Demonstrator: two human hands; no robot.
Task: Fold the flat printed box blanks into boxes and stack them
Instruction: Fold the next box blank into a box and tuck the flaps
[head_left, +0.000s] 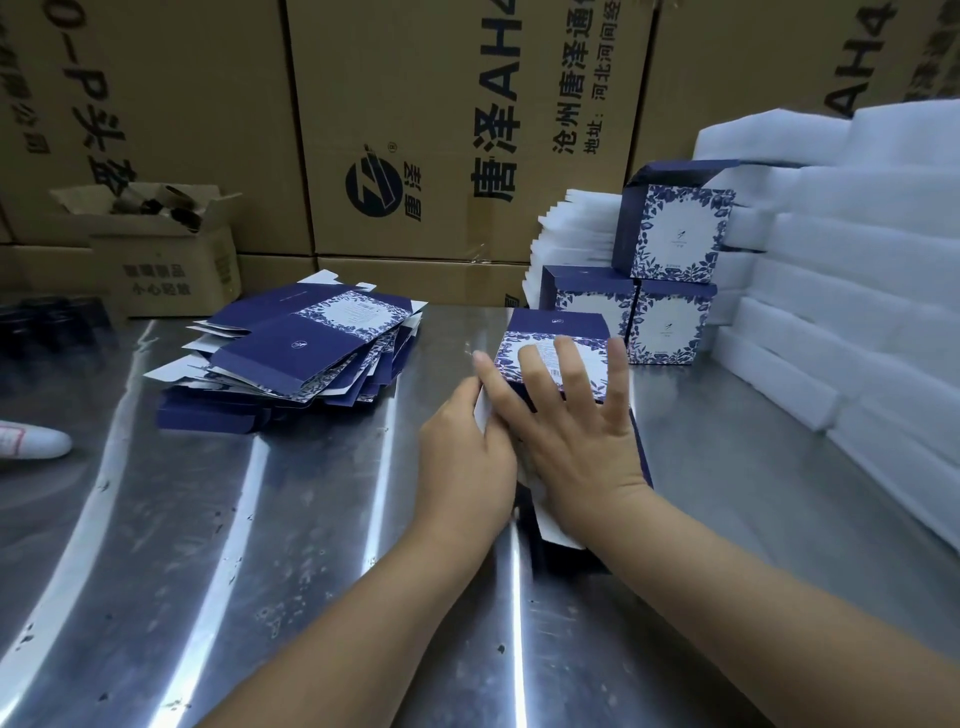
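Right hand (566, 431) spread wide, fingers straight, pressing flat on the half-folded box (558, 325) mid steel table (260, 519). Left hand (462, 457) curls round the box's white side flap. Finished boxes (670, 270) stacked just behind; flat blanks (311, 353) piled to the left.

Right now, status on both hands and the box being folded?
Left hand holds the half-folded box by its white flap; right hand pressed flat on it. Three finished boxes stacked behind. Blank pile off left, nothing in the way.
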